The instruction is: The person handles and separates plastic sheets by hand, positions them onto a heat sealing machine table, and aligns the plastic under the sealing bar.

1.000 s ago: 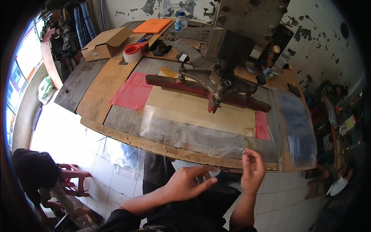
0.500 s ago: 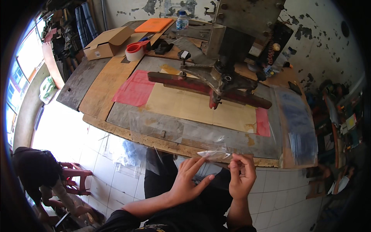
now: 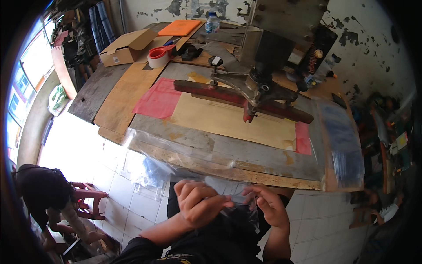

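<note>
Both hands pinch a clear plastic bag (image 3: 233,193) over the lap, below the workbench edge (image 3: 228,169): left hand (image 3: 200,203) closed on one side, right hand (image 3: 269,207) on the other. Keeping the film taut would likely prevent creasing.

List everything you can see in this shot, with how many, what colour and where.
clear plastic bag: one, transparent, held between both hands below the table edge
workbench: one, grey and brown boards, centre
press arm: one, red bar with dark metal head, over the tan sheet
tan sheet: one, on the bench middle
red sheet: one, left of the tan sheet
tape roll: one, red and white, far left of the bench
cardboard box: one, brown, far left corner
orange folder: one, far edge
water bottle: one, clear, far edge
stack of clear bags: one, bluish, right end
left hand: one, gripping the bag
right hand: one, pinching the bag
</note>
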`<control>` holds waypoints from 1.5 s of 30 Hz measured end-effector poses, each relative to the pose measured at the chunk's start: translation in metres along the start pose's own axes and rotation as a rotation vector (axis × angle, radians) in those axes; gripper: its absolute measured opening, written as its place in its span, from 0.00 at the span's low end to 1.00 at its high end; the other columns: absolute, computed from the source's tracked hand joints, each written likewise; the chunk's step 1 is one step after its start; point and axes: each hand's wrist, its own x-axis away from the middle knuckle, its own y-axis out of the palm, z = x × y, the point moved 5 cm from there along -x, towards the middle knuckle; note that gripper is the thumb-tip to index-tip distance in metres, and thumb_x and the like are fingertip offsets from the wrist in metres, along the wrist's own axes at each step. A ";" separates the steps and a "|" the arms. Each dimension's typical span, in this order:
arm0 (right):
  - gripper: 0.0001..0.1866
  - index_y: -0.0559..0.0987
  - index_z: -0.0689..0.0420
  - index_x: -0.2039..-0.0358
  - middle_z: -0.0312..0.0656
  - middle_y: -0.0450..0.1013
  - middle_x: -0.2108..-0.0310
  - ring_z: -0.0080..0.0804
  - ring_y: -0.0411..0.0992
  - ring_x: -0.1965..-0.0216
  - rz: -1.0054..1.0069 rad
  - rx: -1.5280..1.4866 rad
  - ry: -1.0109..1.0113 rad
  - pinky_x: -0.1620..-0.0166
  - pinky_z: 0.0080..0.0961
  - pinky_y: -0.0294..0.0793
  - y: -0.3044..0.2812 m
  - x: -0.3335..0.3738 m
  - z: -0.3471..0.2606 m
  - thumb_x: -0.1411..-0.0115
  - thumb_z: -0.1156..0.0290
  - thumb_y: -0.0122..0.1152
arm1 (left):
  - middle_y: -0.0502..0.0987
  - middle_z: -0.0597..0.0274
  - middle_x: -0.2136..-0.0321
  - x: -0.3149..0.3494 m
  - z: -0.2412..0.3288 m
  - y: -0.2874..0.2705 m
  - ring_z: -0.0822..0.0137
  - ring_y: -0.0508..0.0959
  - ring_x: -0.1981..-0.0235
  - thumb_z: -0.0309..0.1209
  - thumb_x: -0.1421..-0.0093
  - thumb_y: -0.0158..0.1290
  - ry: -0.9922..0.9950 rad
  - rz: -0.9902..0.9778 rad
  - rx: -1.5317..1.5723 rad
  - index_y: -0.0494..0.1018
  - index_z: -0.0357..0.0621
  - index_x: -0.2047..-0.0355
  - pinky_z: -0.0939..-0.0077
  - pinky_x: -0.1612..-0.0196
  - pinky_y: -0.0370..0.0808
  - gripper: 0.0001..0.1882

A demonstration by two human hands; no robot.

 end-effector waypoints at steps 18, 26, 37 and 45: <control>0.23 0.78 0.60 0.46 0.32 0.74 0.64 0.19 0.70 0.59 -0.528 -0.453 0.287 0.48 0.23 0.70 0.104 -0.013 0.157 0.22 0.51 0.54 | 0.69 0.66 0.72 -0.045 -0.057 -0.087 0.62 0.71 0.66 0.48 0.44 0.71 -0.083 0.137 -0.157 0.83 0.49 0.69 0.65 0.59 0.66 0.17; 0.18 0.75 0.58 0.65 0.36 0.71 0.73 0.20 0.66 0.75 -0.006 -0.332 0.141 0.66 0.23 0.69 -0.004 0.024 0.075 0.28 0.56 0.65 | 0.78 0.39 0.46 -0.056 -0.085 -0.120 0.51 0.81 0.47 0.44 0.33 0.64 -0.110 0.298 -0.257 0.76 0.40 0.67 0.58 0.43 0.75 0.19; 0.16 0.81 0.59 0.63 0.29 0.76 0.71 0.16 0.69 0.73 0.261 0.192 0.249 0.67 0.18 0.70 -0.071 0.057 0.048 0.29 0.58 0.69 | 0.87 0.60 0.69 -0.085 -0.070 -0.064 0.60 0.89 0.68 0.18 0.43 0.65 -0.047 -0.099 0.144 0.77 0.42 0.65 0.70 0.65 0.83 0.09; 0.18 0.82 0.60 0.58 0.44 0.80 0.63 0.32 0.78 0.64 0.339 0.797 0.157 0.57 0.32 0.75 -0.069 0.051 -0.031 0.37 0.58 0.74 | 0.86 0.59 0.70 -0.081 -0.052 -0.046 0.59 0.86 0.72 0.18 0.41 0.63 -0.026 -0.251 0.220 0.76 0.40 0.62 0.68 0.69 0.82 0.09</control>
